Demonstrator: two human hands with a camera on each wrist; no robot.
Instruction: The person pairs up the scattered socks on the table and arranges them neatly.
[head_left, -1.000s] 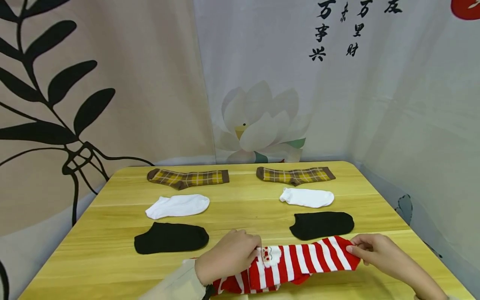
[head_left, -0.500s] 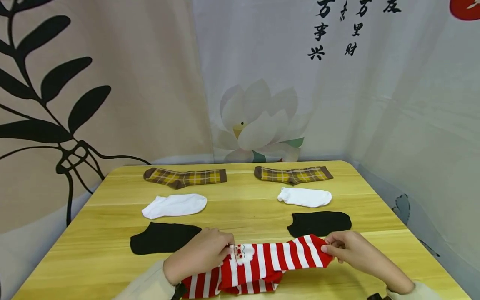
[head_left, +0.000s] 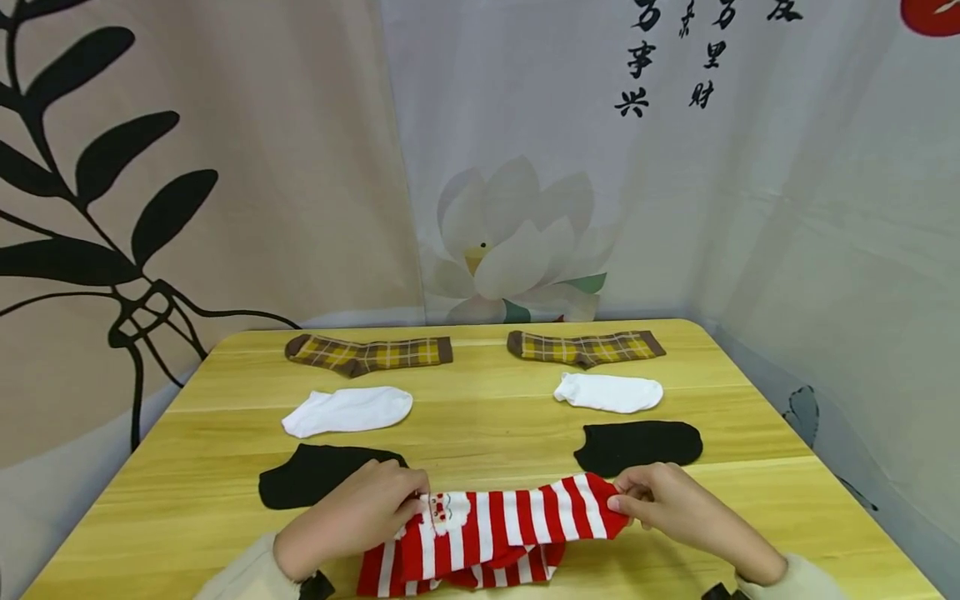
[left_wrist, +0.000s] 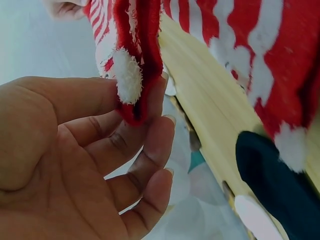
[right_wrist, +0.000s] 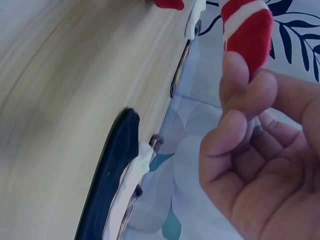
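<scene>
Stretched between my hands is a red-and-white striped sock (head_left: 510, 525) with a Santa face near its cuff. My left hand (head_left: 360, 517) pinches the cuff end; the left wrist view shows thumb and fingers on its red edge (left_wrist: 135, 112), beside a white fluffy tuft. At the other end, my right hand (head_left: 671, 504) pinches the red toe (right_wrist: 252, 37) between thumb and fingers. A second striped sock (head_left: 543, 562) lies on the table below, partly hidden by the held one. The left hand overlaps a black sock (head_left: 307, 479) in the head view.
On the wooden table (head_left: 480, 442), another black sock (head_left: 637, 444) lies at right. Behind are two white socks (head_left: 348, 411) (head_left: 609, 392), then two yellow-brown plaid socks (head_left: 375, 354) (head_left: 585, 347) near the far edge. A printed curtain (head_left: 300, 167) hangs behind.
Both hands have moved left with the held striped sock, its toe coming away from the right side. The second striped sock stays on the table, and the other socks lie as before.
</scene>
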